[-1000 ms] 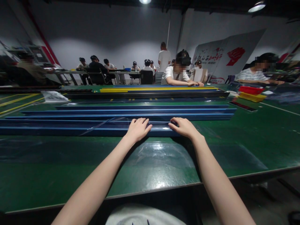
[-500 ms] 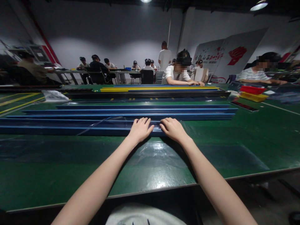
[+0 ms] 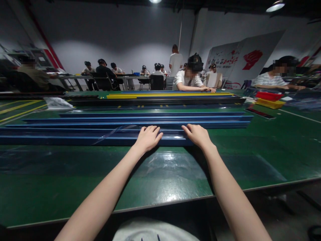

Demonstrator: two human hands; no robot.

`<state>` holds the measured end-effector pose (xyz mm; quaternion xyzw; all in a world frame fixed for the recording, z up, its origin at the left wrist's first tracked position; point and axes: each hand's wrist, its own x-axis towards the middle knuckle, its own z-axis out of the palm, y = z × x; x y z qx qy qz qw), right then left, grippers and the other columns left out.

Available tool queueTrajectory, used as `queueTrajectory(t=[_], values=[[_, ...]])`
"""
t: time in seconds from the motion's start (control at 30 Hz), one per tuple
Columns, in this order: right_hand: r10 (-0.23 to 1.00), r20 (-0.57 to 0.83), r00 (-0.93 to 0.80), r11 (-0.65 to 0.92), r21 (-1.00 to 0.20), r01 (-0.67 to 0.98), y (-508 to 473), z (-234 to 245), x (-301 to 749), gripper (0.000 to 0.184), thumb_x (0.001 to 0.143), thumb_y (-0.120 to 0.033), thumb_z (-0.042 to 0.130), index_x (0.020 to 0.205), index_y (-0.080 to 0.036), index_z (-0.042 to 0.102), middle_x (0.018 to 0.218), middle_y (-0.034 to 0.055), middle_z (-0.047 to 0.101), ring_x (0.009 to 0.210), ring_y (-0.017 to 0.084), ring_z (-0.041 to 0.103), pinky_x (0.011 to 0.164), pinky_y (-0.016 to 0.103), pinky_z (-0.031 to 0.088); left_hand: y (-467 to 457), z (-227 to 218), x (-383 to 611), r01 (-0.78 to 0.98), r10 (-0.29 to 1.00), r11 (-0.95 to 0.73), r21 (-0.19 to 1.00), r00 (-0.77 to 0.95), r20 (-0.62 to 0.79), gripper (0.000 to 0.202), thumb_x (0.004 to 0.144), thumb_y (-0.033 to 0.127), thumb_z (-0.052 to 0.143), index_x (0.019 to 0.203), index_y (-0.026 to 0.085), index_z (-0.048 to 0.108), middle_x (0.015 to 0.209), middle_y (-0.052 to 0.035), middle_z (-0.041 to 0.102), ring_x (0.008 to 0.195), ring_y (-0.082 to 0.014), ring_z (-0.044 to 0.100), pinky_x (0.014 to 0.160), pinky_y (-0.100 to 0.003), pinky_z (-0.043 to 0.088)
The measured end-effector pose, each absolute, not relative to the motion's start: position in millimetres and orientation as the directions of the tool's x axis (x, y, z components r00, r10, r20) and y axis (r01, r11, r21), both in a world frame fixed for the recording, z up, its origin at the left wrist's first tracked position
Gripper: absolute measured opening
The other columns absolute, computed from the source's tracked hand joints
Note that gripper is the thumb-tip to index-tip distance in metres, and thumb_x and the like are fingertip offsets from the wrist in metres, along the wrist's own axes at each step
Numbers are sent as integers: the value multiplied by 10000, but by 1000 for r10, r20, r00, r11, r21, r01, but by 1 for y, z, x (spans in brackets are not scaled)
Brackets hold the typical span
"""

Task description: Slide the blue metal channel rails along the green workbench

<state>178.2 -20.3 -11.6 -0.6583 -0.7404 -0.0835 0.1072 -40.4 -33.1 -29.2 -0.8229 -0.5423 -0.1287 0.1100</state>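
Note:
A dark blue channel-shaped rail (image 3: 62, 138) lies lengthwise before me on the green table. My left hand (image 3: 149, 137) rests over it, palm down, with the thumb apart from the outstretched fingers. Farther right, my right hand (image 3: 199, 135) lies on the rail's right part, fingers spread and pointing inward. A short shiny stretch of rail shows between my hands. Creased clear plastic film (image 3: 112, 131) lies across the rail, left of my left hand. The rail's right end is hidden by my right hand.
Behind are more blue rails (image 3: 140, 119), then yellow strips (image 3: 170, 95) and a black rail (image 3: 155, 100). A flat clear sheet (image 3: 225, 164) covers the table near me. At right are a phone-like slab (image 3: 260, 113) and red and yellow trays (image 3: 269, 100). A co-worker (image 3: 189, 78) leans in opposite.
My right hand has moved right along the rail, widening the gap between my hands. The film's crease has shifted right. My left hand stays nearly in place.

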Motion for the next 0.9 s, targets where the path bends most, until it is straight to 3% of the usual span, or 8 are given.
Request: queueTrajectory(t=[0.17,0.33,0.47,0.63,0.9], values=[[943,312,-116,103,57,993,-21,-13,177,483,893,-465,225,808,-184,609,840,104,670,793,211,610,649,290,360,-35,-30,-39,924,869,-379,-56,376,322,430,907,403,266,1237,200,452,1280,-77,486,1183,-216,413,961,-409,304],[854,375,-361,357,83,931,-26,-18,157,375,907,-352,272,918,-157,592,929,102,649,928,194,562,814,302,323,-36,-32,-36,925,870,-372,-71,374,320,434,909,387,266,1246,180,442,1289,-85,477,1188,-220,405,965,-410,301],[798,368,-478,516,-6,857,-26,-23,146,323,900,-339,319,984,-167,578,981,73,635,946,155,548,798,250,335,-35,-32,-36,920,863,-387,-62,385,326,431,908,389,272,1246,184,443,1297,-82,468,1196,-219,395,969,-406,303],[851,343,-398,449,-80,890,-27,-18,149,334,900,-375,308,914,-201,594,925,44,653,869,140,579,713,222,356,-31,-31,-39,912,860,-409,-14,391,328,450,913,382,256,1251,148,438,1313,-97,444,1199,-207,394,964,-366,325],[924,341,-172,194,-33,980,-26,-11,165,413,892,-424,265,809,-229,620,844,56,678,783,189,609,591,252,350,-30,-29,-42,915,863,-401,-48,394,317,418,915,366,250,1218,181,472,1271,-83,491,1185,-190,409,959,-363,316]])
